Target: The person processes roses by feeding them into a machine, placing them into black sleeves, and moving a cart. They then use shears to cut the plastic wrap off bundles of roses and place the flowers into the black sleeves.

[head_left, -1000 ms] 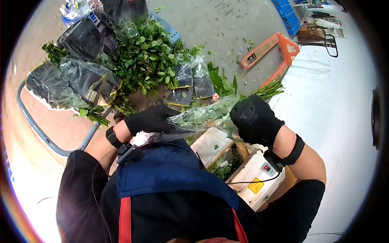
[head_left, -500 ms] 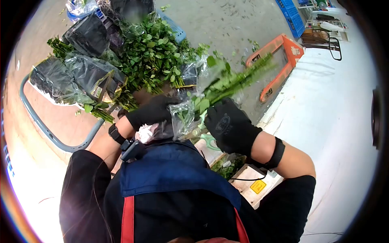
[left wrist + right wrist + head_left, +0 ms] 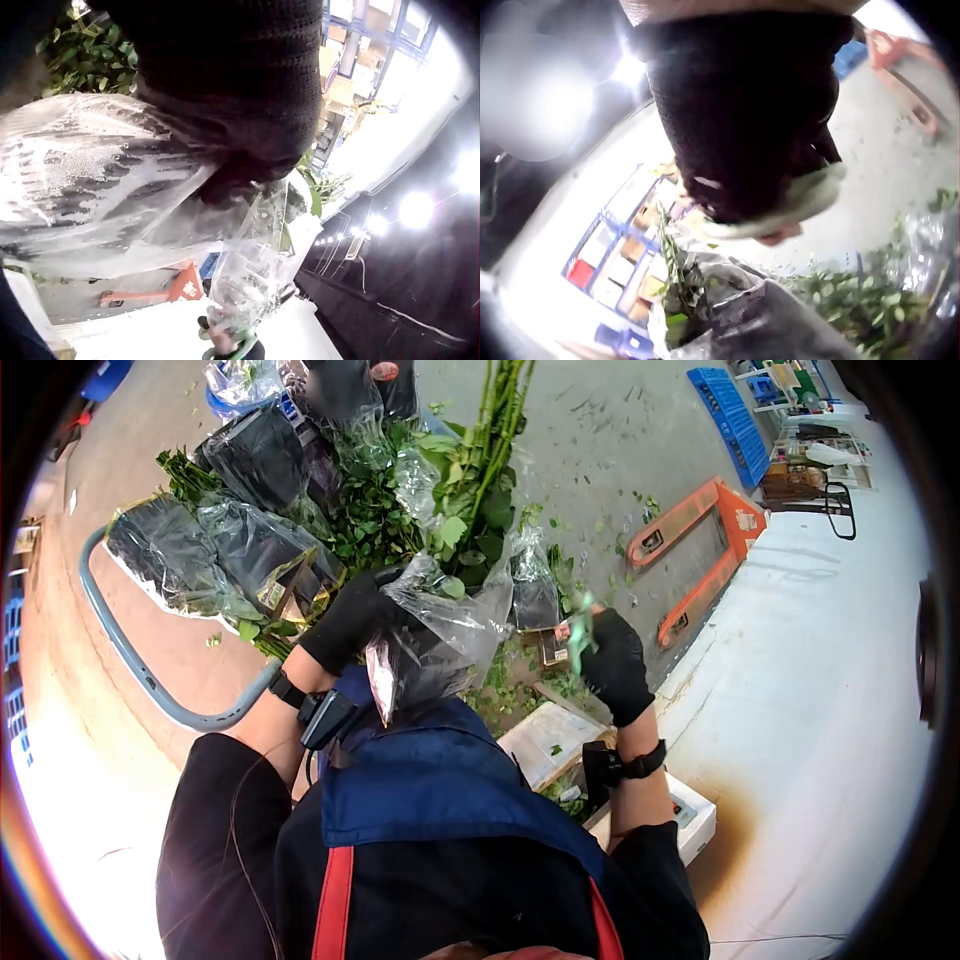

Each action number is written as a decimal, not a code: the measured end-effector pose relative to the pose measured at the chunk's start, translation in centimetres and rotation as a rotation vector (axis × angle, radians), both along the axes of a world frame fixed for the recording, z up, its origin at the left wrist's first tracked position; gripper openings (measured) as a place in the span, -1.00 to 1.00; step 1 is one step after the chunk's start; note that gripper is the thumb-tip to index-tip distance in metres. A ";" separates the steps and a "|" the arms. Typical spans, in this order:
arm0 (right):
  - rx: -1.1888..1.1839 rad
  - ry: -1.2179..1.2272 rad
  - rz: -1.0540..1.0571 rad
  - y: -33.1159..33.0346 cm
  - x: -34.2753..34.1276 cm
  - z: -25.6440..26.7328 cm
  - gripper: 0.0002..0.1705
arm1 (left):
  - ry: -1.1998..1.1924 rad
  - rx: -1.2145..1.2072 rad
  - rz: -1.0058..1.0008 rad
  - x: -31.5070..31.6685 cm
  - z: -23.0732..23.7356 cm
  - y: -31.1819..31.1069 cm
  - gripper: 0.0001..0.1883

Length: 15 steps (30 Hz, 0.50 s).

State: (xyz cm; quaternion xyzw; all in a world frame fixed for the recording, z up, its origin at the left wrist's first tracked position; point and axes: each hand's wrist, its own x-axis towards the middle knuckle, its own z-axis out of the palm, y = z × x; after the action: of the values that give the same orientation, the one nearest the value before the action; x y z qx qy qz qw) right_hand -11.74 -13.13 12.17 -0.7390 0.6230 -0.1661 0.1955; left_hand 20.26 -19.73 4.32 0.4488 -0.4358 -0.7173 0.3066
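Note:
Black-gloved, the left hand (image 3: 358, 618) grips a bouquet's clear plastic wrap (image 3: 462, 612), dark at its lower part, held before the apron. Green stems (image 3: 490, 450) stick up out of the wrap, away from the body. In the left wrist view the glove (image 3: 225, 82) covers the top and its fingers clutch the wrap (image 3: 90, 187). To the right of the bouquet, apart from it, the right hand (image 3: 612, 665) holds green-handled scissors (image 3: 580, 632). The right wrist view has the pale green handle (image 3: 810, 199) below the dark glove (image 3: 742, 112); the blades cannot be made out.
Wrapped bouquets (image 3: 255, 455) and leafy stems (image 3: 370, 510) are piled at the front left, beside a grey curved tube (image 3: 150, 685). An orange pallet jack (image 3: 745, 530) and a blue pallet (image 3: 728, 422) lie beyond at the right. A white box (image 3: 555, 740) is below the right hand.
The bouquet has swung from pointing right to pointing away from the body. My right hand has come off it and moved right with the scissors; the left hand still grips the wrap.

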 end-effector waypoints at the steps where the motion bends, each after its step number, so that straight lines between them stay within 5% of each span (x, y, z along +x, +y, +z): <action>1: 0.038 -0.171 -0.193 0.3 -0.6 -2.3 -0.72 | 0.189 0.164 0.002 0.3 -1.6 -0.3 -0.52; 3: 0.092 -0.575 -0.459 -0.7 2.2 -2.4 -0.64 | -0.023 0.073 -0.086 0.1 0.8 -0.6 -0.53; 7: -0.104 -0.528 -0.393 -3.6 6.5 -3.4 -0.64 | -0.226 -0.276 -0.069 -0.9 2.0 0.5 -0.59; 10: -0.110 -0.604 -0.490 -3.9 5.9 -5.0 -0.73 | -0.120 -0.150 -0.028 -1.0 2.0 0.5 -0.59; 13: -0.054 -0.825 -0.550 -3.4 3.0 -6.4 -0.68 | -0.273 -0.249 -0.049 1.7 -4.2 0.9 -0.66; 15: -0.070 -0.453 -0.576 -3.3 0.3 -8.3 -0.73 | -0.295 -0.304 -0.134 3.4 -5.3 0.6 -0.66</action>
State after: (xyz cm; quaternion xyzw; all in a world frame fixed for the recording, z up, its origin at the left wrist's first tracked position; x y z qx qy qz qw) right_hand -11.44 -16.39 3.86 -0.4842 0.7403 -0.3946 0.2483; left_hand 23.63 -19.14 -0.99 0.4677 -0.6079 -0.5888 0.2550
